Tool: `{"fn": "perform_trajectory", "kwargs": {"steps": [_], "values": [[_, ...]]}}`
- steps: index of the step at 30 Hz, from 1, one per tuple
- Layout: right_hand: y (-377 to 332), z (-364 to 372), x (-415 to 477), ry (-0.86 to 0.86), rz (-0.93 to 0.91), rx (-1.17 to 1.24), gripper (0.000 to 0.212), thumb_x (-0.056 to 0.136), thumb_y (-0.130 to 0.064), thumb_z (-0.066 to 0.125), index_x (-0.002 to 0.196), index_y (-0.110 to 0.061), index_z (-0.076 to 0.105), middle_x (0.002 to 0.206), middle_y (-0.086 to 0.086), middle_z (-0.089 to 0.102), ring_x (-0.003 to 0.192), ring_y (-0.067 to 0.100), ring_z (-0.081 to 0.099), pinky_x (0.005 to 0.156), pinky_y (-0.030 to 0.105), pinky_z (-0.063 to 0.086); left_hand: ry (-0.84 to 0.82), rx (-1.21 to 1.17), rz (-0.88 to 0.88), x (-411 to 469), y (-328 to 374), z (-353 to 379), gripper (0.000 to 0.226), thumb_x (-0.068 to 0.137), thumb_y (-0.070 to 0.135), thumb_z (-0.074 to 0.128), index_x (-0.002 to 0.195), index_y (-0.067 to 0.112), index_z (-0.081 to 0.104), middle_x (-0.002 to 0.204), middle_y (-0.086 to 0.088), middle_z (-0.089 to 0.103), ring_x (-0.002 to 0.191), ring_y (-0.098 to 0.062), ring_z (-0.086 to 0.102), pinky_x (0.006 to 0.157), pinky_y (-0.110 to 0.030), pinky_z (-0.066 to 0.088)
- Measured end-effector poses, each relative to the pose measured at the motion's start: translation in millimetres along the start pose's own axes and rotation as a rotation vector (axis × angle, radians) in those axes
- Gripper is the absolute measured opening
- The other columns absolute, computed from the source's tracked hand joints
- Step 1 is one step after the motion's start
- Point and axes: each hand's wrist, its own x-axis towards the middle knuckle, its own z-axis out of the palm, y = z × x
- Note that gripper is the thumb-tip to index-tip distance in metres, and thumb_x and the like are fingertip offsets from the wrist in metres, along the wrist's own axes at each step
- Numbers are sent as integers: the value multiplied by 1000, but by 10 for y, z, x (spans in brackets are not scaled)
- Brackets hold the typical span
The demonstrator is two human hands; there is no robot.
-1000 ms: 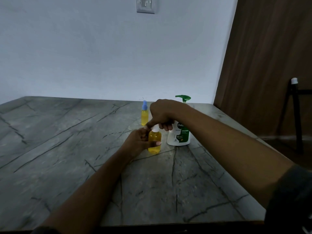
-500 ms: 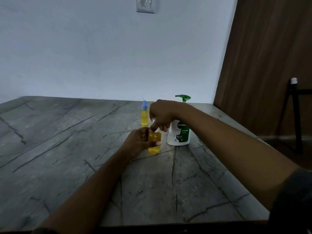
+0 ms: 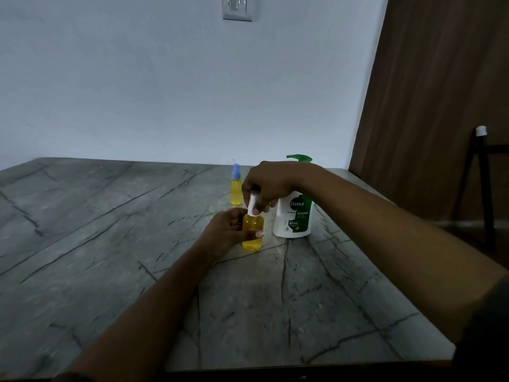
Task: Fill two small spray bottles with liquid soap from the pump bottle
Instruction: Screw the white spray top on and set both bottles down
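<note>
While the left hand curls its fingers and thumb round a small clear spray bottle full of yellow liquid, held upright with its base at the grey veined stone-look table, the right hand pinches the white spray cap from above, tilted at the bottle's neck. Just beside them on the right stands a white pump bottle with a green pump head. Farther back, a second small yellow-filled spray bottle with a blue cap stands upright, untouched.
</note>
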Motion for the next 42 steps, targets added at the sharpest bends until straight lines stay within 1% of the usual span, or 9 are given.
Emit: {"fn": "perform_trajectory", "kwargs": {"steps": [3,11,16,25,30,32,34,38,42], "values": [[-17,49,50,34,63,21,29,82,-27,73,93,0,68,70,3,70,53,6,65,55,17,53,8,-19,-11,6,-17,10,39,65,13,80,99,21,60,98,0,70,90,-12,67,82,-27,53],[19,70,19,-14,82,144,28,81,-23,74,100,-6,61,81,8,68,63,13,66,52,20,52,4,-5,-5,20,-18,9,37,64,16,79,95,23,61,95,1,70,89,-13,67,81,-27,53],[125,277,-77,190,25,320,26,79,-19,76,93,0,66,78,10,69,60,11,64,54,18,52,33,39,33,14,-39,5,40,59,19,82,95,21,63,95,-6,71,89,-19,68,84,-36,54],[35,579,-109,532,131,330,25,75,-28,78,81,-7,66,68,7,68,48,9,61,52,18,48,109,178,87,-12,-26,22,42,60,23,83,97,14,64,89,0,72,81,-10,68,77,-27,54],[-20,614,-168,516,202,406,35,77,-43,74,89,-12,64,75,7,70,62,19,69,58,25,54,100,175,77,-17,-16,8,43,61,22,83,98,15,64,91,1,71,83,-11,68,81,-35,55],[-20,661,-209,557,225,730,44,83,-50,64,108,-14,59,86,7,67,72,18,67,60,29,56,124,149,67,-18,-25,-47,39,61,23,83,96,20,66,89,4,71,82,-7,68,82,-30,54],[1,725,-190,644,256,1047,38,93,-44,53,114,-13,57,99,10,65,86,20,63,77,37,57,203,132,53,-8,-51,-130,44,60,25,84,100,17,67,90,3,72,81,-6,67,78,-24,53],[2,918,120,689,308,964,47,95,-18,51,141,-15,40,130,7,54,113,22,55,96,34,46,389,149,6,27,-119,-259,48,62,30,83,104,15,65,96,1,69,87,-11,65,78,-26,51],[94,1015,666,669,414,907,64,90,-10,58,146,-12,28,143,11,43,129,25,44,104,35,39,490,198,16,42,-158,-299,48,63,33,82,104,15,66,95,1,69,88,-12,64,79,-31,51]]}}
